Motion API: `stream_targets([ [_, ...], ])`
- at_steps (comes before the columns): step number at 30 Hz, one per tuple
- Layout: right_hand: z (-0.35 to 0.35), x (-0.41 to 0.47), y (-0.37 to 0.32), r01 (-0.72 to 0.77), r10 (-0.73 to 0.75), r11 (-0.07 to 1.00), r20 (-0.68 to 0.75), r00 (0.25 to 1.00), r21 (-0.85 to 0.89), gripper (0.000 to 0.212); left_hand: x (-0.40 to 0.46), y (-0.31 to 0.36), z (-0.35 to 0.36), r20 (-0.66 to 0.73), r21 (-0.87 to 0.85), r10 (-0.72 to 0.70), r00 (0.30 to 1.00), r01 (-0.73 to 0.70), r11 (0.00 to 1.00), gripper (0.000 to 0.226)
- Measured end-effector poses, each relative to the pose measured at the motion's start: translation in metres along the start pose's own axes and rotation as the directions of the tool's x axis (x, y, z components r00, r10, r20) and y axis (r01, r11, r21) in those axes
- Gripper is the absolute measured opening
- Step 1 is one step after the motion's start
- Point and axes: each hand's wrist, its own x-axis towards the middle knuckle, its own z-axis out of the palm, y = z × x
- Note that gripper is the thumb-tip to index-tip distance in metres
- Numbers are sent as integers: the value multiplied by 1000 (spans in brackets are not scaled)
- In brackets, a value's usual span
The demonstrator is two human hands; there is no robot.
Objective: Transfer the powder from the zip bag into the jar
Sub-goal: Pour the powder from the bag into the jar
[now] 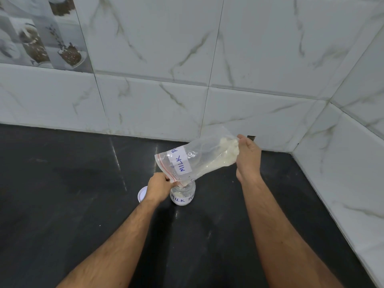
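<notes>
Head view looks down on a dark counter [62, 183] set in a corner of white marble-veined wall tiles [259, 48], with a small glass jar [182, 194] standing on it as the fixed mark for everything else. The zip bag [195, 161] hangs over that jar on a slant: its long axis runs from the zip mouth, low and touching or just inside the jar's open top, up and to the right of the jar to the sealed bottom end. A white label on the bag reads MILK and then letters cut off by a fold; the jar carries similar writing.

The left hand [159, 187], just left of the jar, pinches the bag's mouth edge between thumb and fingers and steers it onto the opening. The right hand [248, 157], up and to the right of the jar, is clenched round the raised bottom end. Most of the white powder [224, 154] sits bunched at that high end, under the right hand's grip, with a thin trail lying along the lower fold toward the mouth. A little powder seems to lie in the jar's base already.

The coming move, I judge, turns on lifting the right end higher so that the clump slides down the slope. The left hand is nearer the jar and guards the spill point. A white lid [142, 194] lies flat on the counter just left of the jar, behind the left wrist, out of the pouring line.
</notes>
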Motion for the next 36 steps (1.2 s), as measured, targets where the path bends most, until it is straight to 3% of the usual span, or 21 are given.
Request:
stream_targets([
  [5,0,-5,-10,133,-132,980,20,991,-147,38,1,-3,4,-28,10,8,1000,-8,1000,21],
  [9,0,-9,-11,129,-127,982,26,992,-135,32,-4,-1,5,-62,-11,-16,998,15,1000,35],
  [13,-5,-3,-14,-89,89,989,11,996,119,13,-15,9,5,-83,6,-20,996,21,1000,33],
  [17,-17,14,-18,-369,314,915,284,906,164,65,-22,15,3,-103,18,-11,995,13,1000,26],
  [19,-23,22,-23,-454,390,888,410,824,69,74,-25,16,2,-107,24,-18,994,21,1000,24],
  [21,-24,29,-29,-472,430,881,436,791,-12,69,-27,17,2,-101,24,-25,995,28,999,24],
  [23,-19,33,-33,-430,424,900,388,818,-76,49,-26,18,1,-93,11,-19,996,20,1000,24],
  [27,-9,33,-41,-129,241,901,232,942,-413,10,-25,16,1,-95,0,-23,995,23,1000,24],
  [30,-6,33,-42,25,79,883,201,976,-469,35,-26,14,1,-99,-7,-39,994,39,999,35],
  [32,-5,30,-41,120,-26,867,197,980,-484,28,-24,12,1,-91,-20,-48,995,47,999,37],
  [36,-5,29,-33,219,-138,830,192,972,-514,39,-22,10,1,-82,-24,-42,996,40,999,32],
])
